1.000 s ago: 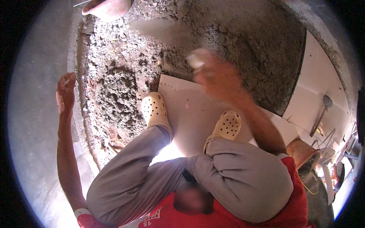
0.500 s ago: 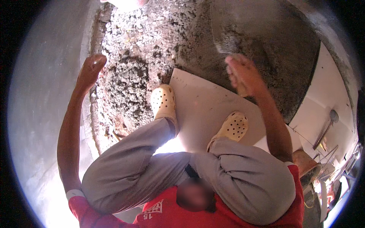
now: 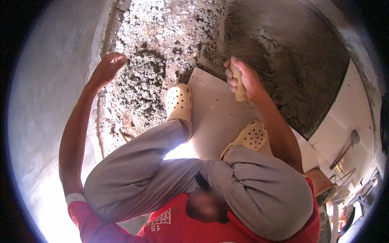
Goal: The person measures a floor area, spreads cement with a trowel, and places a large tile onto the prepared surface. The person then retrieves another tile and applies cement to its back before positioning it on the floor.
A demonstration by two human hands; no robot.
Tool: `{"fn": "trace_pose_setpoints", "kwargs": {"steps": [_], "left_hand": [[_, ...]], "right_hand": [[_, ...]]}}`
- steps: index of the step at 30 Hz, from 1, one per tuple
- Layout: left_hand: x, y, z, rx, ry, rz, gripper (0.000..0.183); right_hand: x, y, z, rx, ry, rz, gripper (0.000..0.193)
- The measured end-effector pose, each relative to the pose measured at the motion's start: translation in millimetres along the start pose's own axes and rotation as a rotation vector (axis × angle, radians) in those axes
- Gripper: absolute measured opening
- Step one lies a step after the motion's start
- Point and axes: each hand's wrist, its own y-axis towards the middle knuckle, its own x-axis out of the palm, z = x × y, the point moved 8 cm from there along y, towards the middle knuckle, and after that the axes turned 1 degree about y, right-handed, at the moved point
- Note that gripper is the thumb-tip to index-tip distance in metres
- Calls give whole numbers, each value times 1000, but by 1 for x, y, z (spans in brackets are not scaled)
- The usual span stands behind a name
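Note:
My right hand (image 3: 248, 79) is closed round a thick, pale wooden handle (image 3: 240, 87), shaped like a trowel's. Its blade cannot be made out. The hand is over the border between a pale board and the smoothed dark mortar (image 3: 291, 77). My left hand (image 3: 110, 68) is held with curled fingers above the left edge of the rough, crumbly mortar (image 3: 139, 87), and nothing shows in it. Between the hands, the lumpy strip meets the smooth surface.
My feet, in cream perforated clogs (image 3: 178, 99), rest on a pale board (image 3: 214, 109). A grey wall (image 3: 52, 93) rises at the left. At the right lie a long-handled tool (image 3: 344, 150) on light panels, a brownish bucket-like container (image 3: 320, 181) and assorted clutter.
My right hand has swung left and slightly toward me, and the wooden handle now shows clearly in it. My left hand has shifted a little to the right.

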Motion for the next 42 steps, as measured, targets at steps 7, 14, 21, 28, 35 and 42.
{"fn": "trace_pose_setpoints", "kwargs": {"steps": [7, 14, 21, 28, 35, 42], "left_hand": [[-7, 3, 12, 57, 9, 36, 53], [2, 3, 20, 84, 69, 1, 55], [6, -8, 19, 93, -47, -22, 44], [9, -9, 6, 85, 107, -21, 45], [8, -12, 22, 123, -64, -34, 47], [15, -15, -9, -28, -22, -132, 55]], "right_hand": [[-19, -27, 1, -165, 143, 147, 37], [16, 29, -49, -215, 177, -11, 37], [-5, 28, -56, -261, 329, 249, 40], [11, 55, -87, -353, 193, 22, 34], [5, 65, -107, -384, 253, 228, 34], [1, 67, -128, -473, 241, 151, 33]]}}
